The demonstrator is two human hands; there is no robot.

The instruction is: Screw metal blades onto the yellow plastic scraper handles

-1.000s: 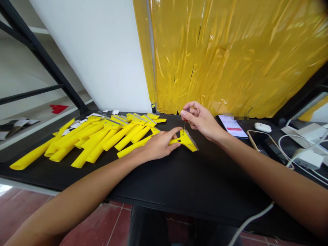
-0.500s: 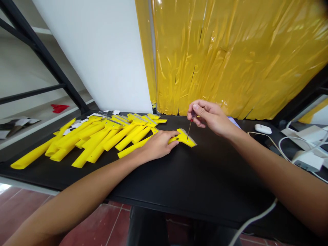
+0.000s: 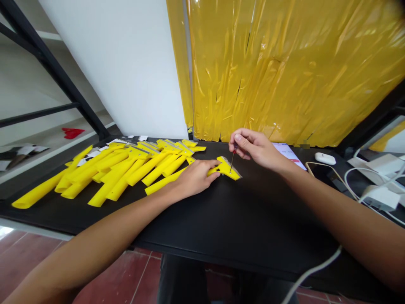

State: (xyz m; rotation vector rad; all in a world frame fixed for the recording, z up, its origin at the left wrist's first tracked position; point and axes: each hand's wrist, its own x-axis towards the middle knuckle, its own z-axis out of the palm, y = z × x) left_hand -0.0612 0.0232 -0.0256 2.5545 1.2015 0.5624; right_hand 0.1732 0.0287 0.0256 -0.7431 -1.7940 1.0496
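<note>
A yellow scraper (image 3: pixel 228 169) lies on the black tabletop with a metal blade along its far right edge. My left hand (image 3: pixel 198 175) is closed around its neck and covers part of the handle. My right hand (image 3: pixel 249 143) grips a thin screwdriver (image 3: pixel 233 159) by its dark red handle, mostly hidden by the fingers. The shaft slants down, and its tip meets a screw on the scraper's head. Left of my left hand lies a pile of similar yellow scrapers (image 3: pixel 118 169), heads pointing away from me.
A lit phone (image 3: pixel 288 155), a second dark phone (image 3: pixel 325 175) and a white earbud case (image 3: pixel 325 158) lie at the right. White cables (image 3: pixel 351 177) and chargers (image 3: pixel 382 196) are beyond my right arm. Yellow plastic sheeting (image 3: pixel 268 76) hangs behind the table (image 3: pixel 240 228).
My right hand has shifted slightly down and left and turned a little, still on the screwdriver. More of the lit phone shows behind the wrist. My left hand stays on the scraper.
</note>
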